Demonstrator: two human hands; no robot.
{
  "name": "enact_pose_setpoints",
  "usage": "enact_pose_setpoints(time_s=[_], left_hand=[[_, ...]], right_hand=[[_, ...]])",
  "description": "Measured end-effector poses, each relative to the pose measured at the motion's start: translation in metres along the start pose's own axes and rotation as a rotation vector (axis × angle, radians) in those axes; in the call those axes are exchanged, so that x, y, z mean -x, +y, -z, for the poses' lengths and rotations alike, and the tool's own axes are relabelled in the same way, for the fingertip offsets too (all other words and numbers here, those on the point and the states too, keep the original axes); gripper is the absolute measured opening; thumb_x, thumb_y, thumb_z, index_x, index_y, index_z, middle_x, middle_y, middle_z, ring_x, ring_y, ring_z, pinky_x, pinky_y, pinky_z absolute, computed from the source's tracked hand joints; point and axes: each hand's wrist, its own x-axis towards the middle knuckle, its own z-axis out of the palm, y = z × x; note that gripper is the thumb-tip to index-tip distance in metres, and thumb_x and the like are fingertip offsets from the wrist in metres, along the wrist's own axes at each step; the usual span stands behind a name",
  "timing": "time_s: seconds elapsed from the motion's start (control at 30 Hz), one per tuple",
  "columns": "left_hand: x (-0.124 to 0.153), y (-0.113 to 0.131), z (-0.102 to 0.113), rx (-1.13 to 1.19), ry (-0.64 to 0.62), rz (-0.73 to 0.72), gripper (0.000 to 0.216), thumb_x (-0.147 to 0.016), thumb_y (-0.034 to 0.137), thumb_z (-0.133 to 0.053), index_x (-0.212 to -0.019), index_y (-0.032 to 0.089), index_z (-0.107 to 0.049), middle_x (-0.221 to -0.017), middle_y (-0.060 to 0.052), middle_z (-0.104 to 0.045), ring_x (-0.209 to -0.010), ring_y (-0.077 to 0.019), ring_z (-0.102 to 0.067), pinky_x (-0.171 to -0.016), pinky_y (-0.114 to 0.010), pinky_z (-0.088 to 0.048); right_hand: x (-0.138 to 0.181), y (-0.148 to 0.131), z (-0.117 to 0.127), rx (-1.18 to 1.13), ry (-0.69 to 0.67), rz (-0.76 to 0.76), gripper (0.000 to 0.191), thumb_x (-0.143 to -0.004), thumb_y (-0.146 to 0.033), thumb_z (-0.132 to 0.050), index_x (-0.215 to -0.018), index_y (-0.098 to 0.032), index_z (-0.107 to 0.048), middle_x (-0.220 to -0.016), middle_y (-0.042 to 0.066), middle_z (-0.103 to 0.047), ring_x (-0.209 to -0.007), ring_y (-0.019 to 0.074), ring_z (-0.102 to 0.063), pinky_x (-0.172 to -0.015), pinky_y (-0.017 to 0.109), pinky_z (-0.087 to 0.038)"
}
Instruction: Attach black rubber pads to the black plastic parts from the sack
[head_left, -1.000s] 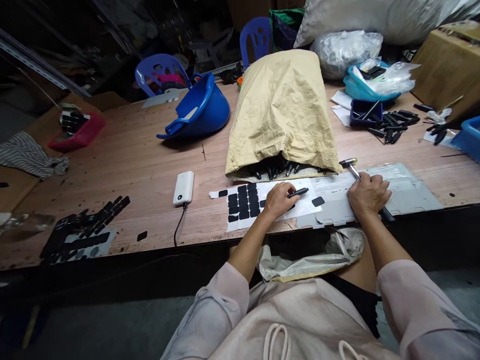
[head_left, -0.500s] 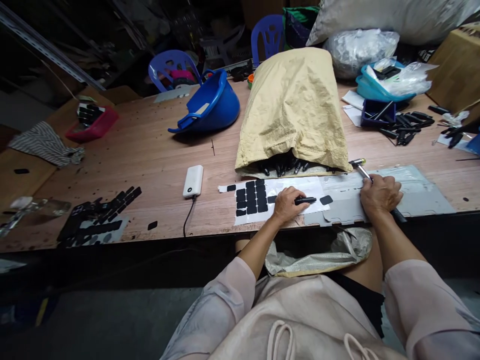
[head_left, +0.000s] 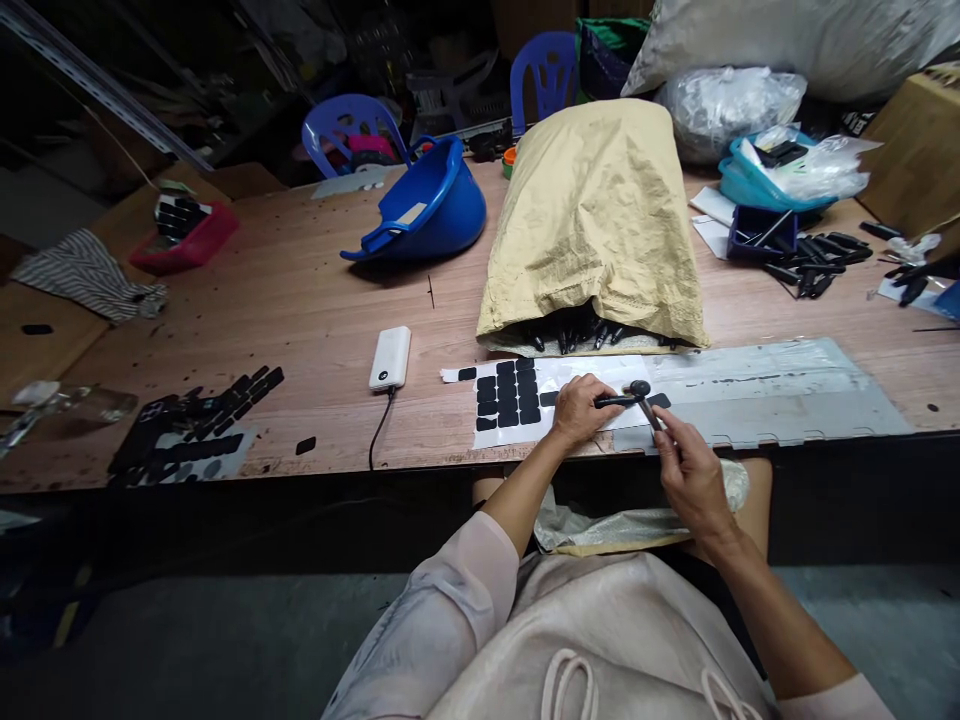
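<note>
Here, left hand: the bare left hand (head_left: pixel 581 408) is closed on a slim black pen-shaped piece (head_left: pixel 613 401), whose free end sticks out to the right.
Right hand: the bare right hand (head_left: pixel 691 475) grips the handle of a small hammer with a dark round head and a metal shaft (head_left: pixel 640 389).
Between the 2 hands: the hammer head overlaps the piece's free end; whether they touch, I cannot tell. The hands are near each other but apart.
Under the piece: a white paper sheet with rows of black rounded rectangles (head_left: pixel 559 373), beside a flat grey panel (head_left: pixel 787 390) along the front edge of the brown wood-look worktop (head_left: pixel 292 290).
Behind: a tan woven sack (head_left: pixel 585 210), more black pieces showing in its mouth.
Fingers at risk: a glancing or badly aimed blow could catch the left fingertips, since they sit close to the hammer head.
Piece at risk: it looks round, so a loose grip or off-centre knock could make it roll or skid.
Sheet at risk: a sideways push could slide or crease the paper.
</note>
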Motion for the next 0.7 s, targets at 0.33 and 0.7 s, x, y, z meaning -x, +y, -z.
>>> enact_pose_setpoints(time_s=[0.33, 0.7], left_hand=[[-0.0005, 0.0034, 0.0013, -0.011, -0.004, 0.019, 0.011, -0.086, 0.029, -0.088, -0.096, 0.027, -0.084, -0.097, -0.001, -0.074, -0.098, -0.0217, -0.066, -0.091, -0.035, -0.053], [-0.0004, 0.0048, 0.0013, -0.003, 0.003, 0.021, 0.012, -0.085, 0.027, -0.089, -0.096, 0.026, -0.084, -0.098, -0.002, -0.075, -0.099, -0.0223, -0.067, -0.093, -0.036, -0.054]], right_hand=[[0.0044, -0.0059, -0.0047, 0.146, -0.092, -0.031, 0.047, -0.11, -0.038, -0.043, -0.148, -0.028, -0.069, -0.089, 0.005, -0.065, -0.079, 0.021, -0.064, -0.078, 0.034, -0.055], [0.0042, -0.0025, -0.0003, 0.159, -0.028, -0.043, 0.046, -0.109, -0.037, -0.045, -0.145, -0.027, -0.071, -0.089, 0.005, -0.067, -0.082, 0.0216, -0.067, -0.079, 0.034, -0.055]])
